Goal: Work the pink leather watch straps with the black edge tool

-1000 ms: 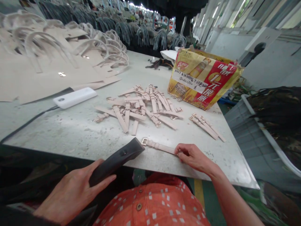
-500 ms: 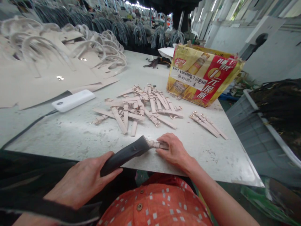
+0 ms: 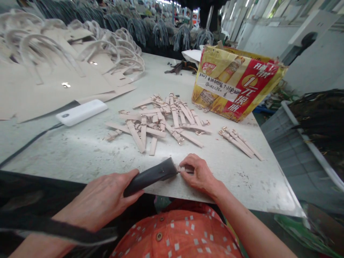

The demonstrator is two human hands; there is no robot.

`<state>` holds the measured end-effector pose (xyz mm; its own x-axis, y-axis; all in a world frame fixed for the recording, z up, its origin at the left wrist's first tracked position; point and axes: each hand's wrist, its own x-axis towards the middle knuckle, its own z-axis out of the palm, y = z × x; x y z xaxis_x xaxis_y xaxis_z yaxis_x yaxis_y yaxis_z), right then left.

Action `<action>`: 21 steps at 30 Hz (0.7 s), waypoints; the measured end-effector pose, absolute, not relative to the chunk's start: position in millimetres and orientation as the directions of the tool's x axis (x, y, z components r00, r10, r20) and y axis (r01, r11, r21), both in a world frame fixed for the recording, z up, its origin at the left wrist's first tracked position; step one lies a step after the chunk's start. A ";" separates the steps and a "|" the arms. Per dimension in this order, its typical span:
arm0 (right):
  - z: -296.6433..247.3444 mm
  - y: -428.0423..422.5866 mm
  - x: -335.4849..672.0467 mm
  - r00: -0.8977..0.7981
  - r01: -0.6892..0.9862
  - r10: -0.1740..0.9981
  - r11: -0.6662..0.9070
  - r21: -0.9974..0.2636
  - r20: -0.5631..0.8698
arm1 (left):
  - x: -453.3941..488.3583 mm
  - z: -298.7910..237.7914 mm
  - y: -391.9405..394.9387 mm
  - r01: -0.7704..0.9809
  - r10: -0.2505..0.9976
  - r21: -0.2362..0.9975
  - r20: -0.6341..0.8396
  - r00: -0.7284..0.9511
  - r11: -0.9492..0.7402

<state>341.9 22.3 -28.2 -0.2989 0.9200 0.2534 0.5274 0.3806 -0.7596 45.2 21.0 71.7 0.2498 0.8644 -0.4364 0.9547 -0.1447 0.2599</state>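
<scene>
My left hand [image 3: 107, 191] is closed round a thick black handle-shaped piece [image 3: 153, 176], whose exact kind I cannot make out. Its wide far end points right and tilts slightly up over the table's front edge. Right at that end is a small beige buckle strap [image 3: 181, 168], pinched between the thumb and fingers of my right hand [image 3: 199, 175]. The fingers cover part of this strap. Beyond both hands lies a loose pile of beige buckle straps [image 3: 161, 122] with gold-coloured buckles. Several more straps [image 3: 239, 141] are laid side by side to the right.
A yellow and red carton [image 3: 236, 84] stands at the back right. A white corded device [image 3: 82, 113] lies on the left, before stacked beige panels with looped handles [image 3: 53, 71]. Past the table's [image 3: 258, 186] right edge is a grey bin [image 3: 303, 143] with dark material.
My left hand and the black piece have shifted a little to the right. My right fingertips now sit closer to its end, and less of the strap shows between them.
</scene>
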 end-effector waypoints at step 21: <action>-31.8 18.7 336.8 -0.291 0.552 0.902 0.430 -0.715 0.319 | 43.4 77.2 34.9 0.951 0.847 0.262 -0.458 0.270 -0.162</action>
